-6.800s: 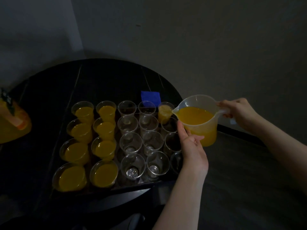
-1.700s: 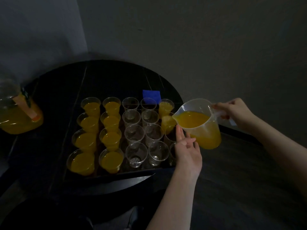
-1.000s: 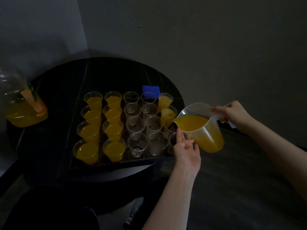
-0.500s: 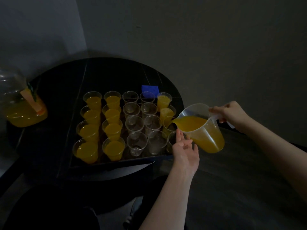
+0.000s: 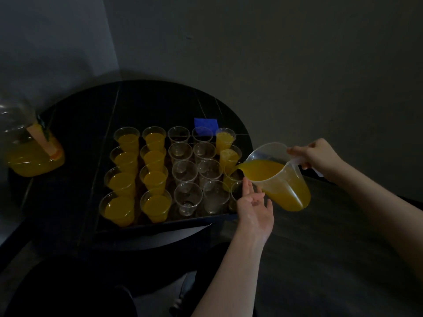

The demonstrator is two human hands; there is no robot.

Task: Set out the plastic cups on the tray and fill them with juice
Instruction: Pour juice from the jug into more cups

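dim grey walls are closing round the dark round table (image 5: 160,106), where the tray (image 5: 164,225) is carrying the cups in rows. my right hand (image 5: 320,156) is clamping the handle of the jug (image 5: 281,177), spout tipping left and down into the third cup (image 5: 232,176) of the right column, just beside the lip. my left hand (image 5: 254,202), fingers apart and relaxed, is steadying under the spout, nearer the cups. since seven seconds ago, the second right-column cup (image 5: 230,155) has filled and i am pouring one cup nearer.
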